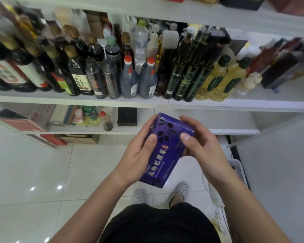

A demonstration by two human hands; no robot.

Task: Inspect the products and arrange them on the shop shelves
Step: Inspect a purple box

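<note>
Right now the person is holding both forearms out in front of the body, and the two hands are meeting at the middle of the view. The left hand (pixel 139 155) is gripping the purple box (pixel 165 155) from its nine o'clock side, thumb lying across the printed face. The right hand (pixel 202 146) is clasping it from three o'clock, thumb pressing near the upper edge. The box is tilting, its top end pointing toward twelve o'clock and its lower end toward six, above the feet. At twelve o'clock from the box the middle shelf (pixel 147 102) is carrying a packed row: dark sauce bottles (pixel 74 74) toward ten o'clock, two red-capped jugs (pixel 129 79), tall dark green bottles (pixel 179 76), and yellow oil bottles (pixel 223 79) toward two o'clock. At ten o'clock, just beyond the left fingers, the lower shelf (pixel 77 131) is holding a black box (pixel 127 116) and a small red-capped bottle (pixel 106 121).
</note>
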